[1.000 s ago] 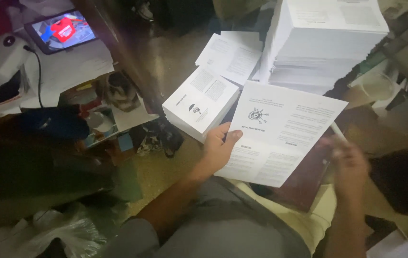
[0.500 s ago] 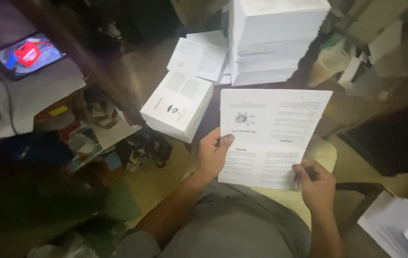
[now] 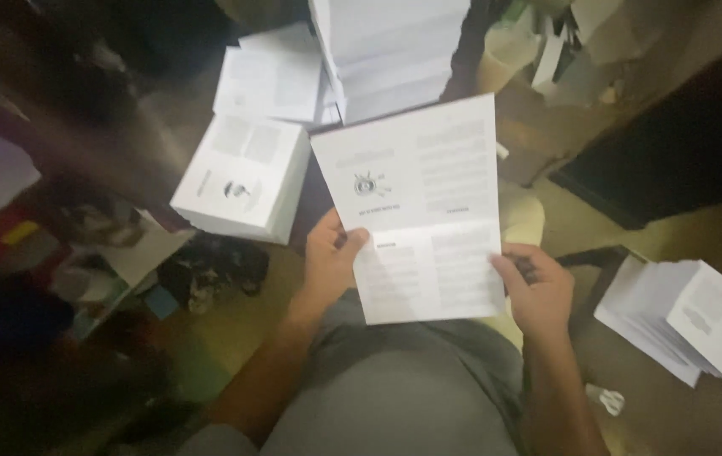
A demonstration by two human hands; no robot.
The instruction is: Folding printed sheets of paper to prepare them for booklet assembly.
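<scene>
A tall stack of white printed sheets (image 3: pixel 395 51) rises at the top of the view, the largest thing in sight. To its left lie two lower white stacks: one flat pile (image 3: pixel 269 83) next to the tall stack and one thicker block of sheets with a small dark picture on top (image 3: pixel 241 179) nearer the person. A fourth pile, white folded leaflets fanned out (image 3: pixel 683 319), lies on the floor at the right, well apart from the hands.

Between the hands, held up over the grey-clad lap (image 3: pixel 403 397), is one white printed paper sheet with two text columns and a small dark drawing (image 3: pixel 416 207), creased across its middle. The left hand (image 3: pixel 331 257) grips its lower left edge, thumb on the front face and fingers curled behind it, closed narrowly on the paper. The right hand (image 3: pixel 538 291) pinches the lower right edge, thumb on top, the other fingers folded under the sheet. Both hands hold only this sheet, which tilts away toward the tall stack.
</scene>
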